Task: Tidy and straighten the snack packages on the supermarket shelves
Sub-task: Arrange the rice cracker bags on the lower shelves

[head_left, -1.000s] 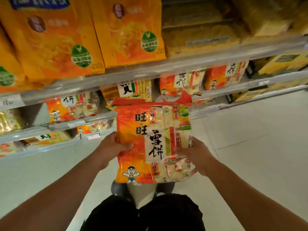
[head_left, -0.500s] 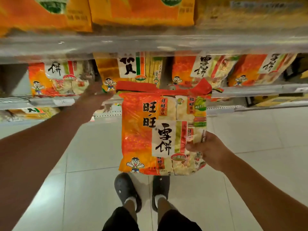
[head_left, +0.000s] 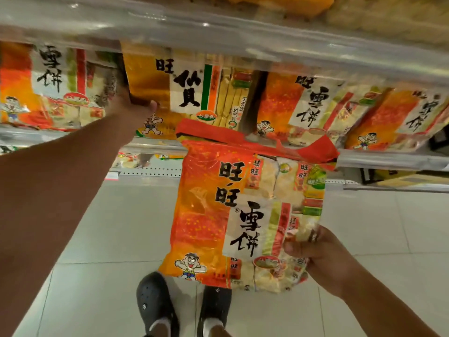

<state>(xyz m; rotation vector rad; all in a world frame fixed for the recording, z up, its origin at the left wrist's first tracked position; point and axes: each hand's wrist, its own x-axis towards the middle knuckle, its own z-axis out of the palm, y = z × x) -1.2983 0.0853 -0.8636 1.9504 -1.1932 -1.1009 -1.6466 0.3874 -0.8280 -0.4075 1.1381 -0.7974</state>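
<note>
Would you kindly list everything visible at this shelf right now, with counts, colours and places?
Held snack bag: one, orange-red, mid-air before the shelf.
Yellow snack bag: one, gold-yellow, middle shelf.
Shelved orange bags: three in view, one left, two right.
Shelf rail: grey, overhead.
Floor: pale tiles.
Shoes: two, black.
Left hand: grips the yellow bag's left edge.
Right hand: holds the held bag's lower right.

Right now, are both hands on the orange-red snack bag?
No: only the right hand grips the orange-red snack bag; the left hand holds a yellow bag on the shelf.
</note>
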